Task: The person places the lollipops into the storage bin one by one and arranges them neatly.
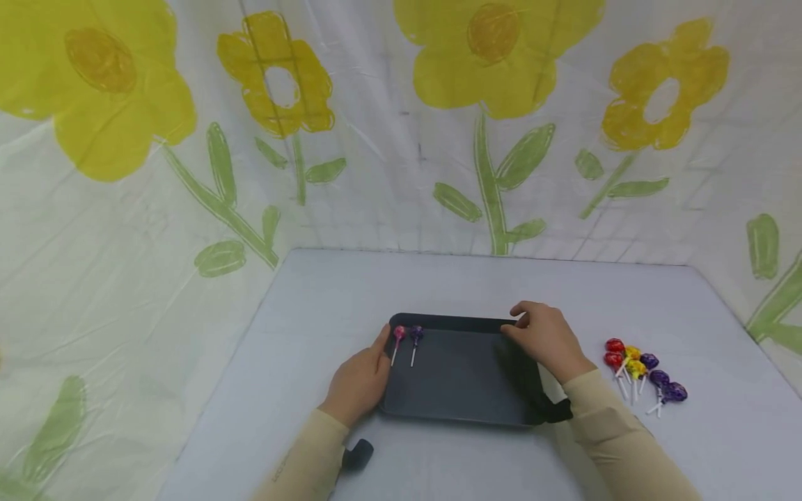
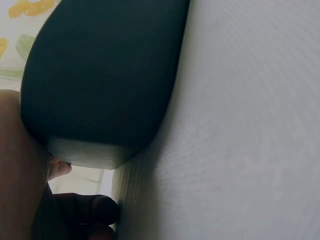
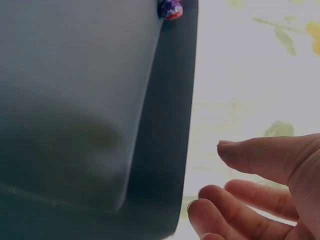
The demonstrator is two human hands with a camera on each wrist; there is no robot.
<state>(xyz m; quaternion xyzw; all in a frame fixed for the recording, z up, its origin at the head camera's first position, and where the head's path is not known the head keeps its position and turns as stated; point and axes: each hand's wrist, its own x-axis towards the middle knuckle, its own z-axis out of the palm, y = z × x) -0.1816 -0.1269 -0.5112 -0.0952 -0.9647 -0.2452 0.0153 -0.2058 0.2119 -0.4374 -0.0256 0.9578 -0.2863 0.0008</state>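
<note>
A dark grey baking tray (image 1: 464, 376) lies on the table, with a pink lollipop (image 1: 399, 332) and a purple lollipop (image 1: 416, 334) side by side at its far left, sticks toward me. My left hand (image 1: 358, 383) holds the tray's left edge; in the left wrist view its fingers (image 2: 85, 209) reach down outside the wall, in shadow. Over the tray's far right corner is my right hand (image 1: 548, 341), thumb and fingers bent and apart with nothing between them. The right wrist view puts that hand (image 3: 255, 195) beside the rim, a purple wrapper (image 3: 171, 9) at the top.
Right of the tray, a loose pile of lollipops (image 1: 634, 367) in red, yellow and purple wrappers lies on the white table (image 1: 476, 459). Behind it hangs a white curtain (image 1: 370, 174) with yellow flowers. A black wrist camera (image 1: 358, 456) sits at the left sleeve.
</note>
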